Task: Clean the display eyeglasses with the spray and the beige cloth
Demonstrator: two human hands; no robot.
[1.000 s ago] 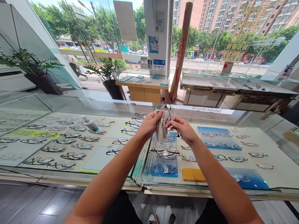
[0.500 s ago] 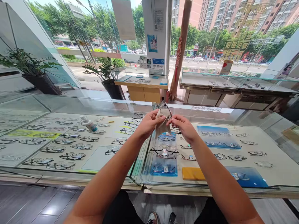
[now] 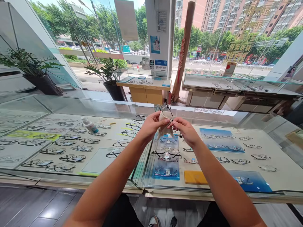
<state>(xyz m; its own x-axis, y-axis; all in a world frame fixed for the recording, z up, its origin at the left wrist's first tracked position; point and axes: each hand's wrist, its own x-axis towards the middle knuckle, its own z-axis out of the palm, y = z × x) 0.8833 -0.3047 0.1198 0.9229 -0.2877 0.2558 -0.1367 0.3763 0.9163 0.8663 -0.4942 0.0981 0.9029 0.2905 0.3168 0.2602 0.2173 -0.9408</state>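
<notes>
My left hand [image 3: 151, 125] pinches a pale grey cleaning cloth [image 3: 163, 125] around one lens of a pair of thin black-framed glasses [image 3: 169, 113]. My right hand [image 3: 187, 130] grips the same glasses from the right side, fingers closed on the frame. Both hands hover just above the glass counter top [image 3: 213, 116], over the seam between two display cases. Much of the frame is hidden by the cloth and fingers.
Under the glass lie several rows of eyeglasses [image 3: 71, 148] on white and blue pads. A small white spray bottle [image 3: 90, 125] lies on the left case. A yellow pad [image 3: 195, 177] sits near the front. Potted plants [image 3: 111, 78] and other counters stand behind.
Both hands with the glasses rose slightly; the cloth is bunched tighter around the lens instead of hanging down.
</notes>
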